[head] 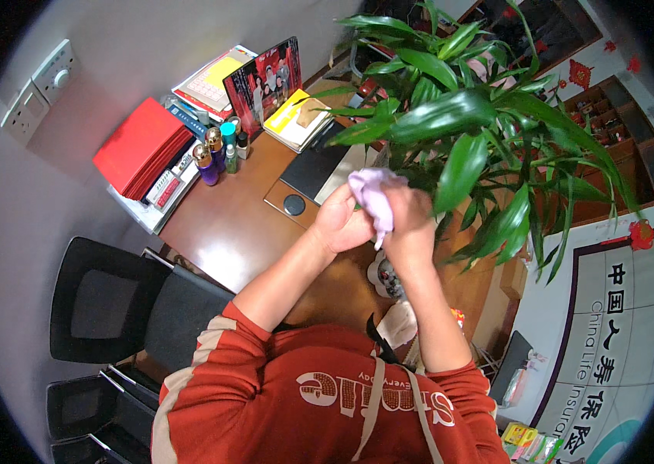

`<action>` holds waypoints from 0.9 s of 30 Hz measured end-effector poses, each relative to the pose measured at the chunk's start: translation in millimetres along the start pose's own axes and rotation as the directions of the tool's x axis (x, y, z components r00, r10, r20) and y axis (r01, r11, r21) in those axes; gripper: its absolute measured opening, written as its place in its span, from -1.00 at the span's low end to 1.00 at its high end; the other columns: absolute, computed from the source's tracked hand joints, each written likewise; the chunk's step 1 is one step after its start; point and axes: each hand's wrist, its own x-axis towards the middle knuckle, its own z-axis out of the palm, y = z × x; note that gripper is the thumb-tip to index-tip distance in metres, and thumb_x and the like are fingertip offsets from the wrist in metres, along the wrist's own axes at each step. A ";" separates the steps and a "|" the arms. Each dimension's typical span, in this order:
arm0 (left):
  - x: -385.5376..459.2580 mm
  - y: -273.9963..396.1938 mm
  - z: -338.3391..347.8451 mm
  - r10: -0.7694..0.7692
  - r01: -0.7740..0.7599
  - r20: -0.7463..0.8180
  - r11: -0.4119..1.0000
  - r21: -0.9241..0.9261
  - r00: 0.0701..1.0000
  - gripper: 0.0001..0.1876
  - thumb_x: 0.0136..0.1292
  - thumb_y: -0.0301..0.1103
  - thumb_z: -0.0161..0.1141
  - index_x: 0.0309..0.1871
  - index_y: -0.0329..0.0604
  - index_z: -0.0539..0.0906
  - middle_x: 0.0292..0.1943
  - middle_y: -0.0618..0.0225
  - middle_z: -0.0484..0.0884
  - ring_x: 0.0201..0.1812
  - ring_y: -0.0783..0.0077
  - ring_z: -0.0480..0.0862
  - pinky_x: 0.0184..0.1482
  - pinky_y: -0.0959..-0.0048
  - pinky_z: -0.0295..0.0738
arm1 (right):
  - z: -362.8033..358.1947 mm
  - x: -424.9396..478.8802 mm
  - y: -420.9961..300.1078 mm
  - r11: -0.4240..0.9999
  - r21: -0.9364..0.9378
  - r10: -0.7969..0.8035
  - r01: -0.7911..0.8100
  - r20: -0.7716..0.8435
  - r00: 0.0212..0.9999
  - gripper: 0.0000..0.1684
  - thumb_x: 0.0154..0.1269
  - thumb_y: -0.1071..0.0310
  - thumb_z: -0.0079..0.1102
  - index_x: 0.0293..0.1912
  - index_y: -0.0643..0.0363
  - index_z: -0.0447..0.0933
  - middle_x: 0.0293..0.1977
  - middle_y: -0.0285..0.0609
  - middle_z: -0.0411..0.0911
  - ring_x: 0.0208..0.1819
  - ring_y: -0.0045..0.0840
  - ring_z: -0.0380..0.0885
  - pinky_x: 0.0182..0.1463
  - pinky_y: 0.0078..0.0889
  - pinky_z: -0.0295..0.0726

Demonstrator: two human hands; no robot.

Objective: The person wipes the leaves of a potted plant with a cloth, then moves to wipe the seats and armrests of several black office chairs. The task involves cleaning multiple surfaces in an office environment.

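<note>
A crumpled lilac cloth [374, 200] is bunched between my two hands, over the brown wooden desk [234, 223] and beside the long green leaves of a potted plant [454, 124]. My right hand [411, 211] holds the cloth from its right side; it is slightly blurred. My left hand [341, 223] is cupped at the cloth's left edge, palm up with curled fingers; whether it grips the cloth or a leaf I cannot tell. A bit of green shows between the left hand and the cloth. The plant's pot is hidden.
Red folders [141, 148], small cosmetic bottles [205, 165], a framed picture [263, 84] and stacked booklets [298, 122] stand along the desk's back left. A round black disc [294, 205] lies near my left hand. Below my right hand are a flower-shaped dish [385, 275] and a whitish cloth [398, 323]. Black chairs [109, 301] stand left.
</note>
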 end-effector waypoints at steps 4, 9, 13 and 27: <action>-6.4 3.9 -19.3 0.040 -0.041 -0.025 0.998 -0.050 0.999 -0.32 0.48 0.21 -0.11 0.32 -0.26 0.47 0.01 0.01 0.68 0.09 0.05 0.63 0.24 0.03 0.46 | -7.9 -14.6 -26.5 0.996 0.080 -0.028 0.027 0.011 1.000 -0.42 -0.03 0.55 0.31 0.09 0.11 0.59 0.07 -0.05 0.61 0.03 -0.10 0.52 0.16 -0.15 0.51; -9.3 0.9 19.0 0.029 0.006 -0.264 0.991 0.132 0.964 -0.15 0.45 0.32 -0.16 0.52 -0.24 0.21 0.36 0.00 0.43 0.37 0.04 0.39 0.48 0.09 0.19 | -19.8 -39.8 -37.8 0.950 0.304 -0.116 0.069 0.140 0.983 -0.33 -0.17 0.56 0.41 0.08 0.12 0.61 0.09 -0.13 0.62 0.11 -0.13 0.52 0.25 -0.19 0.47; -17.5 9.3 29.8 0.084 0.044 -0.294 0.914 0.404 0.952 -0.23 0.51 0.22 -0.16 0.48 -0.31 0.27 0.47 0.11 0.31 0.44 0.07 0.32 0.53 0.14 0.08 | -46.8 -50.0 -47.4 0.771 0.635 -0.191 -0.044 0.297 0.935 -0.31 -0.20 0.60 0.38 0.08 0.15 0.59 0.11 -0.10 0.61 0.12 -0.13 0.53 0.24 -0.17 0.47; -5.8 -7.6 158.1 0.186 -0.200 0.074 0.920 0.338 0.980 -0.17 0.53 0.24 -0.29 0.46 -0.47 0.23 0.46 -0.06 0.28 0.48 0.14 0.29 0.55 0.19 0.11 | -189.0 -9.6 -62.4 0.742 0.589 -0.416 0.319 0.032 0.909 -0.45 0.16 0.12 0.33 0.10 0.17 0.57 0.20 0.05 0.55 0.16 -0.11 0.54 0.20 -0.14 0.47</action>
